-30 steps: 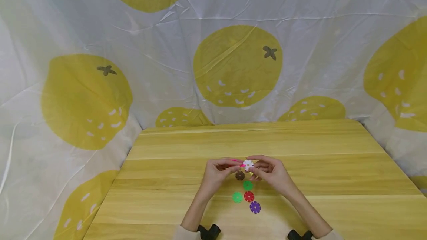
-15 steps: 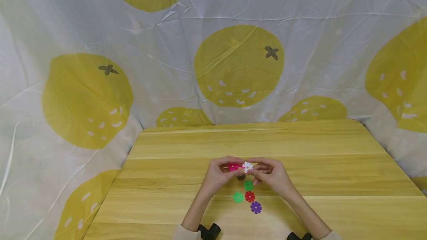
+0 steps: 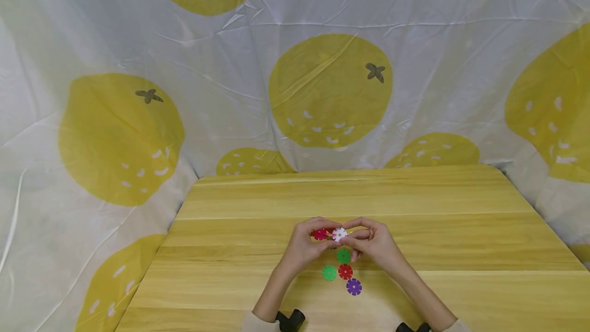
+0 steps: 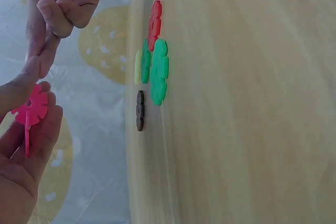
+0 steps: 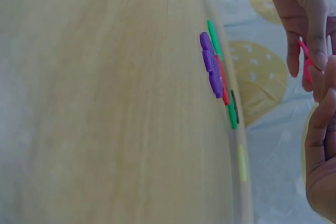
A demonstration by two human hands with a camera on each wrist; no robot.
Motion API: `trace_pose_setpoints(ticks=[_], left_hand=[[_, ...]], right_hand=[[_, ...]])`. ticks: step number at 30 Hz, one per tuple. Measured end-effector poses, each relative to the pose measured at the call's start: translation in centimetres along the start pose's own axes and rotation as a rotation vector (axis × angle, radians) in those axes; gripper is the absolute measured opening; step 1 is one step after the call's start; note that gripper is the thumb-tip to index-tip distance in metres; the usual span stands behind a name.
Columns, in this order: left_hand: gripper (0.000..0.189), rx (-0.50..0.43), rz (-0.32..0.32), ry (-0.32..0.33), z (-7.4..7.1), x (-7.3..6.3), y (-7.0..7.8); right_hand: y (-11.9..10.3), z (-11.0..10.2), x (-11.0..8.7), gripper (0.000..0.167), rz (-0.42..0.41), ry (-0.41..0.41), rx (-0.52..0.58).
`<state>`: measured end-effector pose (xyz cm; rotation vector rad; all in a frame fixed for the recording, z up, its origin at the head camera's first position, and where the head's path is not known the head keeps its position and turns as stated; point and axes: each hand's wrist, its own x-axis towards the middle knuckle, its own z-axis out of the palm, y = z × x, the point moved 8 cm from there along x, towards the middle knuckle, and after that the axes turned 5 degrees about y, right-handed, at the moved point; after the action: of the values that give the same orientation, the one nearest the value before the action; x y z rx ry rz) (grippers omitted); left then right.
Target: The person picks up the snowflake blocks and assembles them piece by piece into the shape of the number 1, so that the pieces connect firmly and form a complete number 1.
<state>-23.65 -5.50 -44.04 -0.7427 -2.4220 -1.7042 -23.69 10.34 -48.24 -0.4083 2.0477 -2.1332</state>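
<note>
Above the table, both hands meet fingertip to fingertip around notched plastic flower discs. My left hand (image 3: pixel 301 242) pinches the pink discs (image 3: pixel 320 234) between thumb and fingers; in the left wrist view two pink discs (image 4: pixel 37 107) are slotted together at an angle. A white disc (image 3: pixel 339 234) sits at the meeting point of the hands, edge-on to the pink piece. My right hand (image 3: pixel 379 242) pinches its right side with thumb and index finger, the other fingers curled behind. In both wrist views the white disc is hidden by fingers.
On the wooden table (image 3: pixel 230 255) below lie loose discs: a darker green (image 3: pixel 343 256), a lighter green (image 3: pixel 329 273), a red (image 3: pixel 345 271), a purple (image 3: pixel 354 287), a brown (image 4: pixel 140 110) and a yellow one (image 5: pixel 242 162). A lemon-print cloth (image 3: pixel 221 91) hangs behind the table.
The white disc has shifted slightly left and down, and the pink discs in my left hand have turned to show more of their face. The hands have drawn closer together.
</note>
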Motion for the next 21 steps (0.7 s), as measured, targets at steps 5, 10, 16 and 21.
trace_pose_setpoints(ticks=[5, 10, 16, 21], left_hand=[[0.027, -0.008, 0.007, -0.019, 0.1, 0.0, 0.0], [0.027, -0.007, 0.001, -0.025, 0.1, -0.1, -0.3], [0.031, 0.006, -0.066, -0.021, -0.5, -0.1, -1.1], [0.030, 0.002, -0.115, -0.031, -1.0, -0.1, -1.5]], right_hand=[[0.2, 0.0, 0.0, 0.037, 0.001, -0.007, -0.016], [0.3, -0.1, 0.0, 0.037, 0.015, -0.024, -0.019], [0.6, -0.6, 0.2, 0.036, 0.056, 0.011, -0.083], [1.4, -0.5, 0.0, 0.036, 0.124, -0.029, -0.170]])
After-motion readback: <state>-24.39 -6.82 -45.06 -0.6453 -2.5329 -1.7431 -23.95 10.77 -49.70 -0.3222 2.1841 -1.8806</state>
